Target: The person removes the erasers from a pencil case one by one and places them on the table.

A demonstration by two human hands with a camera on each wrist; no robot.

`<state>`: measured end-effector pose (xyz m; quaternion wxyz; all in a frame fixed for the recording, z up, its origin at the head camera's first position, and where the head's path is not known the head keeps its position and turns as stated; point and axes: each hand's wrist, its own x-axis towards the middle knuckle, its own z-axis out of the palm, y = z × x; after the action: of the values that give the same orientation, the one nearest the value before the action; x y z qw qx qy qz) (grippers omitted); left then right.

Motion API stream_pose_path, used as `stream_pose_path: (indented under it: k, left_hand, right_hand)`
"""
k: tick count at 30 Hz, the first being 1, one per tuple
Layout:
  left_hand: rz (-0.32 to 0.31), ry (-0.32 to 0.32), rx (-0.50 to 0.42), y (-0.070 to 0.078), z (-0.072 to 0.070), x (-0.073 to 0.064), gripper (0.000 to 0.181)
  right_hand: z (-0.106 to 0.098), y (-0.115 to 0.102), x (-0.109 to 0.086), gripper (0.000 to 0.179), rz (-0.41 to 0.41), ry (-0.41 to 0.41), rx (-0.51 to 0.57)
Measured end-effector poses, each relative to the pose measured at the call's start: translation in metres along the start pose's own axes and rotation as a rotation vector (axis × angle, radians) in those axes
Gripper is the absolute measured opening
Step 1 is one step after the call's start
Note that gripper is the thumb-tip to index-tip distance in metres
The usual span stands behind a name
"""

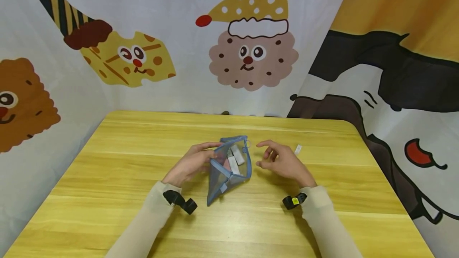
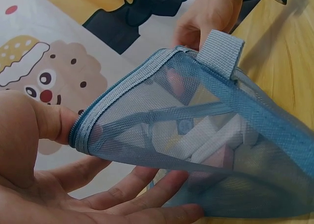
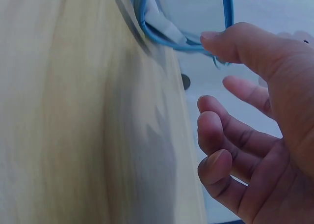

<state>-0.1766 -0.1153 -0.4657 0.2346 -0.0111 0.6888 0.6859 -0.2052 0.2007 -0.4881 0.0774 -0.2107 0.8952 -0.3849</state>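
A blue mesh zip pouch (image 1: 219, 178) stands over the table with its zipped mouth spread wide. White blocks (image 1: 234, 158) and a pink piece (image 2: 221, 157) lie inside, showing through the mesh. My left hand (image 1: 193, 162) holds the pouch by its left side; in the left wrist view the thumb is at the zip corner and the fingers (image 2: 132, 192) run beneath the mesh. Just right of the pouch's mouth is my right hand (image 1: 283, 160), loosely bent with nothing in it. In the right wrist view its thumb overlaps the pouch's blue edge (image 3: 191, 47).
A small white piece (image 1: 298, 149) lies on the wooden table (image 1: 143, 138), just beyond the right hand. Behind the table hangs a cloth (image 1: 150, 98) printed with cartoon biscuits and cheese. A fabric tab (image 2: 221, 52) sticks up from the pouch's seam.
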Motion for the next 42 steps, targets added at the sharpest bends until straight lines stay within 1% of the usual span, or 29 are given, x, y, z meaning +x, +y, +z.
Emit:
stream_pose_path:
  k: [6, 15, 20, 22, 25, 27, 29, 35, 38, 42]
  left_hand:
    - [-0.005, 0.01, 0.007, 0.0, 0.001, 0.0, 0.049]
    - [-0.021, 0.034, 0.025, 0.001, 0.006, -0.002, 0.045]
    - [-0.013, 0.019, 0.036, 0.001, 0.007, -0.002, 0.046]
    - [-0.007, 0.003, 0.037, 0.001, 0.007, -0.002, 0.046]
    - [-0.006, -0.021, 0.033, 0.001, 0.007, -0.002, 0.047]
    - [-0.001, -0.039, 0.035, 0.001, 0.008, -0.003, 0.047]
    - [0.001, -0.052, 0.038, 0.002, 0.008, -0.003, 0.048]
    - [0.019, -0.101, 0.07, 0.0, 0.008, -0.004, 0.047]
    - [0.025, -0.125, 0.072, 0.001, 0.008, -0.004, 0.048]
    - [0.027, -0.146, 0.076, 0.001, 0.009, -0.005, 0.049]
  right_hand:
    - [0.009, -0.006, 0.001, 0.049, -0.061, -0.017, -0.005]
    - [0.02, -0.011, 0.002, 0.048, -0.068, -0.009, -0.023]
    - [0.022, -0.015, 0.002, 0.04, -0.063, 0.005, -0.019]
    - [0.024, -0.017, 0.001, 0.041, -0.06, -0.003, -0.008]
    - [0.028, -0.018, 0.001, 0.043, -0.043, -0.01, -0.02]
    - [0.03, -0.019, 0.001, 0.045, -0.029, -0.014, -0.048]
    - [0.032, -0.019, 0.001, 0.046, -0.013, -0.01, -0.099]
    - [0.037, -0.023, 0.0, 0.044, -0.026, 0.034, -0.26]
    - [0.039, -0.024, 0.001, 0.043, -0.034, 0.057, -0.301]
    - [0.041, -0.025, 0.001, 0.043, -0.017, 0.062, -0.335]
